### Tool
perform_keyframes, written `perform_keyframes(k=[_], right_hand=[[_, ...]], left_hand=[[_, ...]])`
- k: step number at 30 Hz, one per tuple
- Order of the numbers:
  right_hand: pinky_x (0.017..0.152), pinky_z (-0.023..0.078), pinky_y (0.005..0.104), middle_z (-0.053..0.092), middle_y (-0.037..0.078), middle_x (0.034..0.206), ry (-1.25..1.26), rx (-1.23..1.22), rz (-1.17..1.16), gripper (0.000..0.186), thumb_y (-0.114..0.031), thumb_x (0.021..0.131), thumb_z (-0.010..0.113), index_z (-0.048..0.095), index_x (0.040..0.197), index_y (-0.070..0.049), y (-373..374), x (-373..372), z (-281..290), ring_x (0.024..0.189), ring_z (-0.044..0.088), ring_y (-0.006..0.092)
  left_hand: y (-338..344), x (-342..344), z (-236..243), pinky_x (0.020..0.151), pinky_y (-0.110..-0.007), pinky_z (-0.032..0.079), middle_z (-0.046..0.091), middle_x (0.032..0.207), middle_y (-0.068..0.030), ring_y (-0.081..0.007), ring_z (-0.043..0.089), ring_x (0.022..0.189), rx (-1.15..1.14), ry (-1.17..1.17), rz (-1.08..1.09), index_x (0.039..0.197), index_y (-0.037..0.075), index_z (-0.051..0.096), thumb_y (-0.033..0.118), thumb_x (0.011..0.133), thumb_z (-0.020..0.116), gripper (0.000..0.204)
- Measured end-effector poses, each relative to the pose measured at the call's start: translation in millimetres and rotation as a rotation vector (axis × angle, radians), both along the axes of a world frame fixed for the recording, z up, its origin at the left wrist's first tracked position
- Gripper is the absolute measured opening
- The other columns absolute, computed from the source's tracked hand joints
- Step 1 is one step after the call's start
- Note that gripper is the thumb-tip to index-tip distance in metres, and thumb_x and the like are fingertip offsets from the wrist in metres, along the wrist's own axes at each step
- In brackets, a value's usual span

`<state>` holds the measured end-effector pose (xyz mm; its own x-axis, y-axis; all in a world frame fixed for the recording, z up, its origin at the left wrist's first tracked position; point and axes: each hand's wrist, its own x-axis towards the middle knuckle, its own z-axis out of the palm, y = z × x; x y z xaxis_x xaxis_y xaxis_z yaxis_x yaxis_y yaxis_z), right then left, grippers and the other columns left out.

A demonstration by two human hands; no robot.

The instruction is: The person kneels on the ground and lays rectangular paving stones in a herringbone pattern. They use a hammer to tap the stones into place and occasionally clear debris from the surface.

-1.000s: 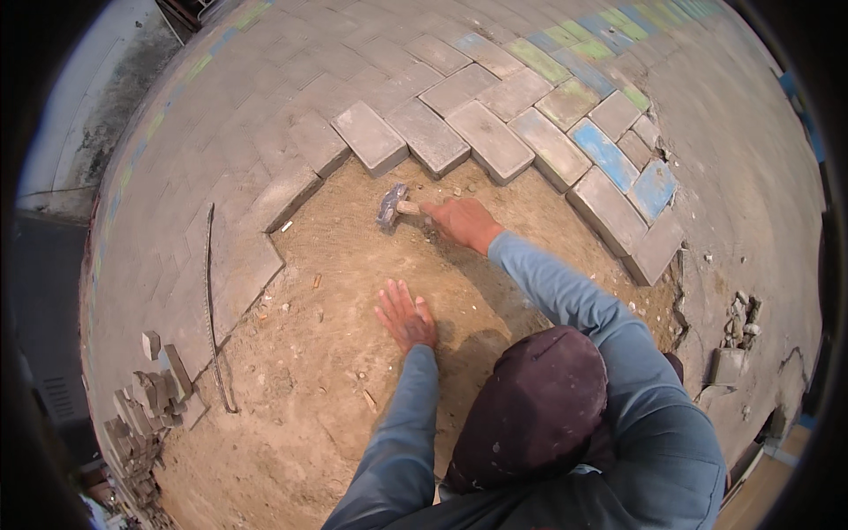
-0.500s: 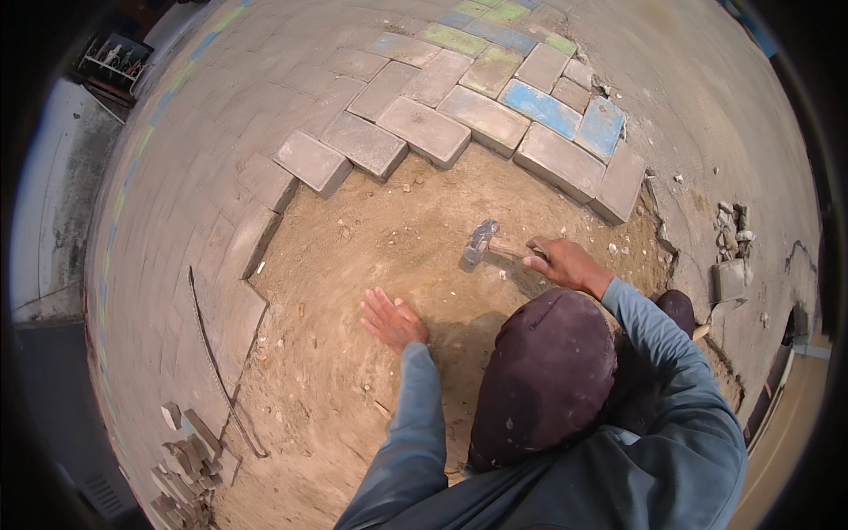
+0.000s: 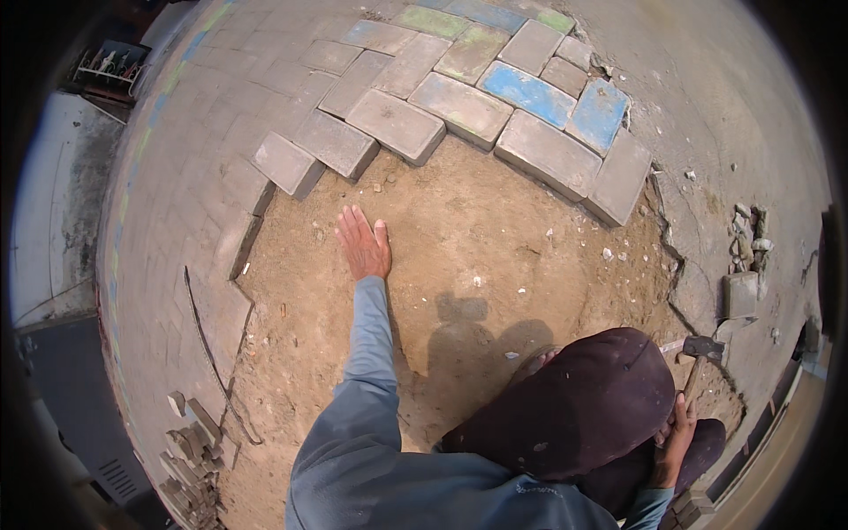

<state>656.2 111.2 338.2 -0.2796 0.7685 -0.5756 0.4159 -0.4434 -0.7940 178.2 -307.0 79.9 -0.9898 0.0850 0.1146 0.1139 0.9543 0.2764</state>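
Note:
My left hand lies flat on the bare sand bed, fingers spread and pointing toward the laid pavers. Beyond its fingertips is the stepped edge of grey paving blocks. Down at the right, beside my bent knee, my right hand is closed round the wooden handle of a hammer. The hammer's dark metal head points away from me, over the sand's right edge. My knee in dark trousers partly hides the right hand and the sand around it.
Several blue-painted pavers lie at the far right of the paving. Rubble and a loose block sit on the cracked concrete at right. A thin dark rod lies at left, above a heap of broken paver pieces.
My left hand has reached farther forward over the sand. My right hand has drawn the hammer back from the middle of the sand to beside my right knee.

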Motion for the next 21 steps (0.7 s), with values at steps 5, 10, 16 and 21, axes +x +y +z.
perform_keyframes(k=[5, 10, 16, 21], right_hand=[[0.032, 0.027, 0.0208, 0.037, -0.007, 0.063, 0.088, -0.143, -0.182, 0.019, -0.024, 0.105, 0.061, 0.057, 0.111, -0.006, -9.8, 44.4, -6.1, 0.041, 0.033, 0.0026], [0.03, 0.03, 0.0204, 0.042, -0.006, 0.063, 0.052, -0.266, -0.297, 0.014, -0.022, 0.104, 0.062, 0.057, 0.102, -0.009, -16.0, 60.8, -13.7, 0.041, 0.037, 0.0029], [0.03, 0.03, 0.0201, 0.046, -0.006, 0.065, -0.032, -0.192, -0.21, 0.011, -0.02, 0.105, 0.061, 0.057, 0.101, -0.011, -17.1, 40.2, -19.1, 0.04, 0.038, 0.0019], [0.032, 0.029, 0.0193, 0.046, -0.007, 0.065, -0.028, -0.245, -0.184, 0.014, -0.021, 0.104, 0.062, 0.059, 0.107, -0.008, -18.3, 26.1, -16.2, 0.04, 0.037, 0.0019]], left_hand=[[43.0, -57.4, 0.0, 0.124, -0.05, 0.021, 0.032, 0.163, -0.0249, -0.0382, 0.028, 0.152, 0.038, -0.082, 0.011, 0.156, 0.005, 0.039, 0.034, 0.107, 0.046, 0.058], [-0.7, -74.3, 17.2, 0.117, -0.045, 0.034, 0.039, 0.158, -0.0249, -0.0365, 0.041, 0.144, 0.147, -0.05, -0.194, 0.151, 0.003, 0.043, 0.024, 0.102, 0.056, 0.056], [87.2, -92.9, -26.6, 0.126, -0.046, 0.022, 0.031, 0.164, -0.0247, -0.0381, 0.027, 0.153, -0.136, 0.144, -0.206, 0.157, -0.003, 0.033, 0.037, 0.105, 0.05, 0.067], [52.8, -52.1, -7.3, 0.128, -0.053, 0.012, 0.02, 0.167, -0.0287, -0.0405, 0.017, 0.156, -0.236, 0.101, -0.469, 0.158, -0.008, 0.026, 0.048, 0.108, 0.038, 0.076]])
